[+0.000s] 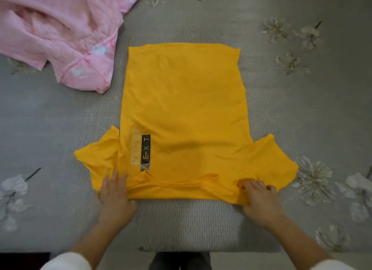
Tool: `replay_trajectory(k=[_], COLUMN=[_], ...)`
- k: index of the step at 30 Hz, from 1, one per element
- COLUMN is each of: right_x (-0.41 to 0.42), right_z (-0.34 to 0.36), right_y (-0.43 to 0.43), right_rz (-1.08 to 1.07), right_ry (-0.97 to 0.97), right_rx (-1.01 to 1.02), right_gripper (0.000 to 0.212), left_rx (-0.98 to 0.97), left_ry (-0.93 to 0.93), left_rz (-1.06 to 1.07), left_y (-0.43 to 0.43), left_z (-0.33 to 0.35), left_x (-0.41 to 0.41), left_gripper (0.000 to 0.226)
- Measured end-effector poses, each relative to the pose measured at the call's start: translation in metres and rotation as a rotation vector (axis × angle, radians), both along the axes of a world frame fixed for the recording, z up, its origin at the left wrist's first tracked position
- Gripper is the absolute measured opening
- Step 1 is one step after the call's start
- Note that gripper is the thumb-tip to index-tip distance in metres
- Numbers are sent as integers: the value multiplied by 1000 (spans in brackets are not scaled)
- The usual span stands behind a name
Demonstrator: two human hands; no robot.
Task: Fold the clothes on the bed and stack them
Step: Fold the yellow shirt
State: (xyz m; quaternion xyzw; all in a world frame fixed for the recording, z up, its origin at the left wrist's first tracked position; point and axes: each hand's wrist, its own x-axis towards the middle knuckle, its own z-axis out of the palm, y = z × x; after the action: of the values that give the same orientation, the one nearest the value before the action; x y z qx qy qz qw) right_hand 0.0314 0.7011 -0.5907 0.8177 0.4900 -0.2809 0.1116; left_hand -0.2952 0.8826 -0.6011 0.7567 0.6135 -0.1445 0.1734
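Both hands at near shoulder edge: left hand (pixel 113 191) flat, fingers straight, pressing; right hand (pixel 256 195) pinching fabric. Yellow T-shirt (pixel 183 108) spread flat mid-bed; smooth first, fold sleeves inward evenly. Pink garment (pixel 60 38) crumpled far left.

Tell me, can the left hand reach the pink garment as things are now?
Probably yes. The left hand lies flat on the shirt and holds nothing, and only bare bed lies between it and the pink garment at the far left. It would need a long stretch.
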Motion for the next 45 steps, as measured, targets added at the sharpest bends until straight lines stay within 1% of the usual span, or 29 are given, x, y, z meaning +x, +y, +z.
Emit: replay_trajectory(k=[1, 3, 5, 6, 7, 8, 9, 11, 13, 14, 15, 17, 18, 20, 22, 24, 25, 27, 28, 29, 30, 31, 34, 36, 39, 41, 43, 44, 45], right_x=[-9, -22, -33, -37, -40, -42, -44, -49, -46, -44, -39, -24, -15, 10, 37, 63, 75, 95, 102, 107, 112, 114, 116, 113, 110, 108, 105, 101, 95], right_z=[1, -3, -12, -13, -14, -17, -18, -17, -18, -13, -12, -9, -6, -3, -5, -12, -18, -30, -34, -37, -39, -41, -43, -39, -32, -25, -14, -9, 0], right_y=[10, 26, 33, 34, 31, 26, 18, -2, -23, -29, -33, -32, -30, -26, -22, -19, -17, -12, -9, -7, -5, -5, -22, -35, -43, -39, -29, -22, -15], right_rz=[-14, -90, -114, -81, -8, 114, 236, 454, 525, 473, 344, -55, -287, -673, -964, -1179, -1237, -1301, -1283, -1227, -1163, -1135, -1255, -1335, -1420, -1514, -1573, -1568, -1531], right_ry=[38, 150, 201, 185, 148, 102, 84, 79, 125, 196, 280, 338, 340, 290, 198, 129, 96, 75, 65, 65, 72, 95, 134, 160, 292, 408, 516, 601, 724], right_rx=[48, 69, 47, 70, 113, 182, 212, 152, 67, 23, 37, 139, 233, 426, 548, 635, 624, 509, 437, 399, 422, 467, 662, 722, 740, 802, 861, 870, 872], right_gripper=[60, 62, 56, 47, 38, 36, 41, 47, 37, 29, 20, 9, 9, 7, 19, 36, 46, 60, 60, 51, 35, 24, 29, 29, 31, 33, 21, 12, 9], left_rx=[-38, -97, -127, -152, -183, -214, -239, -295, -402, -478, -560, -636, -600, -451, -258, -71, -3, 0, -5, 2, 13, 12, 22, 53, 45, 5, -39, -50, -50], left_ry=[-7, 62, 164, 175, 171, 159, 147, 124, 147, 192, 252, 330, 312, 187, -73, -280, -320, -334, -322, -303, -275, -250, -240, -282, -380, -379, -360, -360, -361], left_rz=[-86, -157, -179, -192, -229, -292, -376, -528, -614, -653, -680, -698, -726, -781, -733, -704, -691, -652, -647, -650, -655, -661, -647, -651, -761, -766, -705, -667, -634], left_y=[0, 1, 7, 9, 11, 11, 10, 2, -7, -11, -12, -13, -13, -17, -29, -44, -54, -73, -82, -91, -100, -107, -126, -137, -161, -178, -186, -187, -186], left_z=[0, 0, 4, 5, 7, 9, 10, 15, 21, 23, 26, 30, 28, 23, 15, 4, -6, -26, -36, -45, -53, -59, -70, -67, -60, -60, -61, -61, -61], left_x=[7, 23, 36, 38, 39, 36, 32, 20, 10, 7, 6, 14, 22, 46, 78, 114, 130, 159, 171, 181, 187, 192, 200, 209, 229, 238, 241, 240, 238], left_gripper=[78, 84, 77, 67, 53, 40, 32, 27, 32, 35, 36, 35, 34, 44, 56, 50, 50, 58, 63, 66, 68, 69, 70, 70, 67, 63, 66, 68, 70])
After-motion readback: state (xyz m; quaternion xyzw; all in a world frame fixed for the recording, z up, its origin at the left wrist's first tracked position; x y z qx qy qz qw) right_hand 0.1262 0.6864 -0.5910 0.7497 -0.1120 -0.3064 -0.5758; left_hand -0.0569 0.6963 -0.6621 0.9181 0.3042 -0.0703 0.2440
